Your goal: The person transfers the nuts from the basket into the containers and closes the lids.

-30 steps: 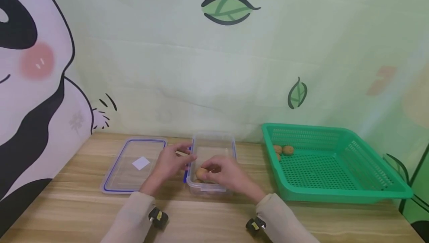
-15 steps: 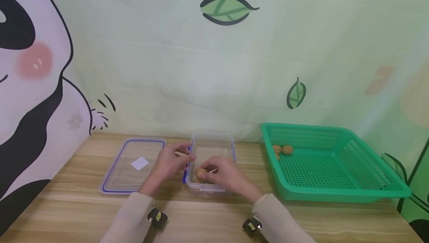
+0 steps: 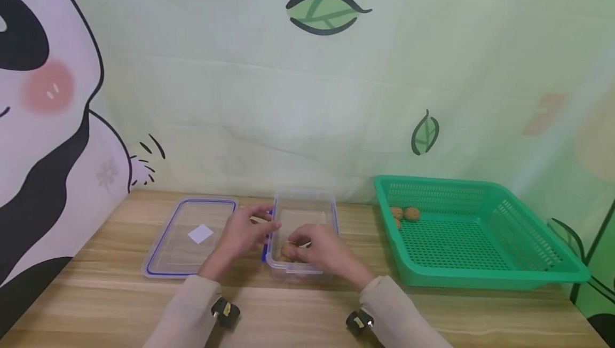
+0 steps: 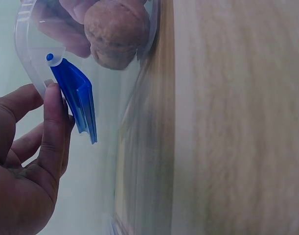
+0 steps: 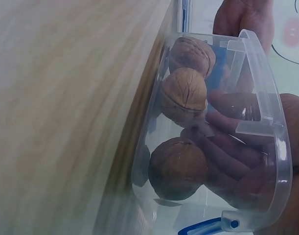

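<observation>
A clear plastic food box [image 3: 304, 269] with blue clips stands mid-table. My left hand [image 3: 242, 233] holds its left side; in the left wrist view the thumb and fingers pinch the rim beside a hanging blue clip [image 4: 77, 98]. My right hand [image 3: 323, 249] reaches down inside the box, its thumb and fingers around a walnut [image 3: 288, 250] near the front end. Through the wall in the right wrist view, three walnuts show low in the box: one nearest the camera [image 5: 177, 168], a middle walnut [image 5: 184, 94] at the fingertips, and a far walnut [image 5: 192, 55].
Left of the box lies its clear lid [image 3: 165, 262] with a blue seal and a white paper square [image 3: 200, 234] on it. On the right stands a green plastic basket [image 3: 480, 278] with several walnuts [image 3: 411, 214] in its back left corner. A printed curtain [image 3: 240, 97] hangs behind.
The walnut in my right hand has sunk a little lower into the box, and the right forearm has shifted slightly left. My left hand stays at the box's side.
</observation>
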`<state>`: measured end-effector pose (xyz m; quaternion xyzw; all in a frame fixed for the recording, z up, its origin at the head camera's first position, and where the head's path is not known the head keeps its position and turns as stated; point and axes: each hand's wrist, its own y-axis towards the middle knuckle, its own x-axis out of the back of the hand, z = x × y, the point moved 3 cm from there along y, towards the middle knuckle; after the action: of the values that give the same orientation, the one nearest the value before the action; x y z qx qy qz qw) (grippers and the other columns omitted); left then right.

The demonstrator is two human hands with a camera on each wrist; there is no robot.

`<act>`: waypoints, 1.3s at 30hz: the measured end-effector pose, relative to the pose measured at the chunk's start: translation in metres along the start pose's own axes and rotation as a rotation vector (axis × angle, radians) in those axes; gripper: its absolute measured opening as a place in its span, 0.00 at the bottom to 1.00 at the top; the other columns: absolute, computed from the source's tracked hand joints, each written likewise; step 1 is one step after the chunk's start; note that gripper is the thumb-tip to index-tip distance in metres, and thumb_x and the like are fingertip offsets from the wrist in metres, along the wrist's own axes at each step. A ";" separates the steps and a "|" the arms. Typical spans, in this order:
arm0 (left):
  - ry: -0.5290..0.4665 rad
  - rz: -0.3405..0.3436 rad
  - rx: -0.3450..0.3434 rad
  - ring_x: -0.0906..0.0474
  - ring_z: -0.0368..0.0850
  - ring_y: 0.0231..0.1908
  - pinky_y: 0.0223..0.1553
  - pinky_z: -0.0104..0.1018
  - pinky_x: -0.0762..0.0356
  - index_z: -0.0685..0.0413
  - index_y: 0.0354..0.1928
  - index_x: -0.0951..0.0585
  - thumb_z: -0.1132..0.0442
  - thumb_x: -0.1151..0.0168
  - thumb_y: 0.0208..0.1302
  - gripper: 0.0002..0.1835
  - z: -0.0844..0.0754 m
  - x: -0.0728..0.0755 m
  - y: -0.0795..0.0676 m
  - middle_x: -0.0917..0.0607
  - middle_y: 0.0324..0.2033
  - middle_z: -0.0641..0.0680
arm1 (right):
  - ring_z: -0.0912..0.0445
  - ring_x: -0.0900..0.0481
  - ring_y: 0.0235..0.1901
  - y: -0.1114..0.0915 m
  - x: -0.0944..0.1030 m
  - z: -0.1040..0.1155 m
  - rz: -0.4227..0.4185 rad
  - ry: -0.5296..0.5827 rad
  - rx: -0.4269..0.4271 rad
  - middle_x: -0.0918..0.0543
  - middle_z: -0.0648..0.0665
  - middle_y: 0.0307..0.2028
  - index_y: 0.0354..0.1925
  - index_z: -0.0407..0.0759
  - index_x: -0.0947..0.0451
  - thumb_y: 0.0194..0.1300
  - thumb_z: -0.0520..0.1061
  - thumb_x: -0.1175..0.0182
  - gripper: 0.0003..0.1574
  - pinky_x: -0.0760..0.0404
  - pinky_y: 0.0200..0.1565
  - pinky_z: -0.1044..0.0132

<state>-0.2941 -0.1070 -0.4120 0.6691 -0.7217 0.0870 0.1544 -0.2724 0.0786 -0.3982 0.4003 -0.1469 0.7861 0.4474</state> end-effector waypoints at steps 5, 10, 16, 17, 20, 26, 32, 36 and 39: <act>-0.008 -0.004 0.004 0.17 0.46 0.24 0.29 0.46 0.14 0.58 0.60 0.23 0.65 0.30 0.57 0.27 0.000 0.000 0.000 0.17 0.43 0.58 | 0.52 0.17 0.43 -0.001 0.002 -0.003 -0.015 0.034 -0.021 0.15 0.41 0.43 0.47 0.36 0.18 0.61 0.41 0.32 0.16 0.17 0.46 0.63; -0.003 -0.009 0.012 0.17 0.46 0.24 0.29 0.46 0.14 0.58 0.60 0.23 0.65 0.29 0.57 0.27 0.000 0.000 0.000 0.16 0.42 0.58 | 0.53 0.17 0.44 -0.002 0.006 -0.003 -0.036 0.045 -0.029 0.15 0.42 0.44 0.48 0.37 0.18 0.61 0.42 0.33 0.16 0.18 0.48 0.61; -0.007 -0.012 0.014 0.17 0.46 0.24 0.29 0.45 0.14 0.59 0.60 0.23 0.65 0.29 0.57 0.27 0.000 0.000 0.000 0.17 0.42 0.58 | 0.55 0.18 0.44 -0.004 0.015 -0.002 -0.070 0.062 -0.025 0.15 0.43 0.44 0.47 0.42 0.17 0.62 0.43 0.33 0.14 0.18 0.49 0.60; -0.008 -0.011 0.013 0.17 0.46 0.24 0.30 0.45 0.14 0.59 0.60 0.23 0.65 0.29 0.57 0.27 0.000 0.000 0.000 0.17 0.42 0.58 | 0.56 0.18 0.44 -0.005 0.016 -0.002 -0.077 0.066 -0.025 0.15 0.44 0.44 0.47 0.43 0.17 0.62 0.44 0.33 0.14 0.18 0.49 0.61; -0.008 -0.010 0.013 0.17 0.47 0.25 0.30 0.45 0.14 0.59 0.60 0.23 0.65 0.29 0.57 0.27 0.000 0.000 0.000 0.17 0.43 0.58 | 0.57 0.18 0.44 -0.008 0.023 0.000 -0.106 0.111 -0.040 0.15 0.46 0.44 0.47 0.44 0.18 0.62 0.45 0.33 0.14 0.18 0.48 0.63; -0.012 -0.004 0.039 0.17 0.47 0.25 0.30 0.44 0.14 0.57 0.60 0.23 0.63 0.29 0.57 0.27 0.000 -0.001 0.000 0.18 0.45 0.57 | 0.56 0.17 0.44 -0.018 0.052 0.012 -0.200 0.190 -0.061 0.15 0.50 0.44 0.49 0.45 0.18 0.61 0.50 0.32 0.19 0.17 0.47 0.63; -0.029 -0.009 0.050 0.17 0.47 0.25 0.31 0.44 0.14 0.56 0.60 0.23 0.64 0.29 0.57 0.27 0.000 -0.002 0.000 0.18 0.45 0.57 | 0.58 0.17 0.43 -0.031 0.097 0.024 -0.299 0.136 -0.007 0.15 0.51 0.45 0.49 0.46 0.18 0.60 0.54 0.32 0.22 0.16 0.45 0.64; -0.028 -0.011 0.045 0.17 0.47 0.26 0.31 0.44 0.14 0.57 0.60 0.23 0.64 0.29 0.57 0.27 -0.001 -0.001 -0.001 0.18 0.45 0.58 | 0.58 0.17 0.44 -0.039 0.121 0.032 -0.333 0.101 0.035 0.15 0.51 0.46 0.50 0.46 0.18 0.60 0.55 0.32 0.23 0.16 0.45 0.63; -0.028 -0.011 0.037 0.17 0.47 0.26 0.31 0.43 0.14 0.58 0.60 0.23 0.65 0.29 0.58 0.27 0.000 0.000 -0.001 0.18 0.45 0.59 | 0.58 0.18 0.45 -0.042 0.137 0.035 -0.343 0.071 0.025 0.16 0.51 0.47 0.50 0.47 0.19 0.60 0.57 0.33 0.24 0.16 0.46 0.62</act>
<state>-0.2928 -0.1074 -0.4116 0.6770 -0.7183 0.0902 0.1326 -0.2591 0.1617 -0.2770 0.3970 -0.0507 0.7138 0.5747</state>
